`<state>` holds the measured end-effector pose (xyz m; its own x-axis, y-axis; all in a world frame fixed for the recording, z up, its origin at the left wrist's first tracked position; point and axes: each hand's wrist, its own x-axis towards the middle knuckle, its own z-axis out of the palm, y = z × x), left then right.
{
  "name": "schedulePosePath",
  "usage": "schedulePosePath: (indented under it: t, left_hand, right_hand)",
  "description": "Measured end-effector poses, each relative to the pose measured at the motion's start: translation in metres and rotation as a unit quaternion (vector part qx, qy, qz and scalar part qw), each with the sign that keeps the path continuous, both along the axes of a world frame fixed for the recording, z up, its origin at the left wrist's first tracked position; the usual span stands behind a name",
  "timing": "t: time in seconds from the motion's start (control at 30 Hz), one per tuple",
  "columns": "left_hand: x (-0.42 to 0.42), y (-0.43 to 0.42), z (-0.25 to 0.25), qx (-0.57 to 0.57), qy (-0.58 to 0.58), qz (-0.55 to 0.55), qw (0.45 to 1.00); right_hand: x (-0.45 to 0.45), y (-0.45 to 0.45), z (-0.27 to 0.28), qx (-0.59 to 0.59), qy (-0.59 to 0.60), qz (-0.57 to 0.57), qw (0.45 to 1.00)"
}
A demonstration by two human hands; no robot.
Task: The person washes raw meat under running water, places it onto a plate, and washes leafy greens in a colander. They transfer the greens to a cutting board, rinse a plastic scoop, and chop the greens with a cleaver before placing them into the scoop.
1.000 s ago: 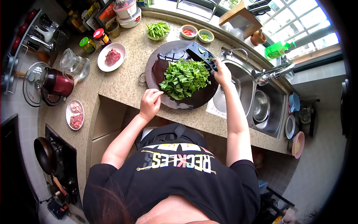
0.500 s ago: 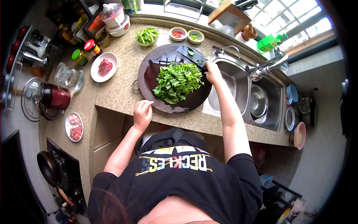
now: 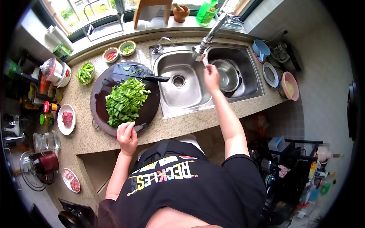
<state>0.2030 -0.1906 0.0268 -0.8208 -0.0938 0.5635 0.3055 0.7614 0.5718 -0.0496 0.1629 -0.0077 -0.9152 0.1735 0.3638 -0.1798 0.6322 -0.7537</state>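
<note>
Meat (image 3: 67, 119) is lying on a white oval plate (image 3: 61, 129), and a glass bowl of cut green pieces (image 3: 85, 72) is standing up and to its right. Chopped leafy greens (image 3: 127, 102) are sitting heaped on the round dark board (image 3: 99, 81). The left hand (image 3: 127, 138) is hovering at the board's near edge, its fingers curling in and the thumb closing against them; whether they are pinching anything, I cannot tell. Just beyond the heap, the cleaver (image 3: 133, 72) is lying flat with green bits on its blade, its handle reaching over the edge of the left basin (image 3: 182, 93). The right hand (image 3: 212, 79) is reaching over the sink, its fingers bending close together just below the faucet head (image 3: 198, 53); whether they are touching it is unclear. A metal bowl (image 3: 224, 76) is resting in the right basin (image 3: 249, 68).
</note>
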Motion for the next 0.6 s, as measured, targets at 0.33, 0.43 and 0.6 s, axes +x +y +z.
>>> schedulePosePath:
  t: [0.33, 0.43, 0.6]
  left_hand:
    - [-0.115, 0.169, 0.029, 0.002, -0.011, -0.008, 1.0]
    - [-0.156, 0.224, 0.021, 0.049, -0.075, 0.0, 0.996]
    - [-0.186, 0.287, 0.008, -0.007, -0.173, -0.082, 0.982]
  right_hand:
    - [-0.129, 0.373, -0.045, -0.479, -0.175, -0.251, 0.823]
    - [-0.173, 0.436, -0.03, -0.521, -0.192, -0.231, 0.799]
    - [-0.243, 0.499, -0.045, -0.549, -0.234, -0.193, 0.779]
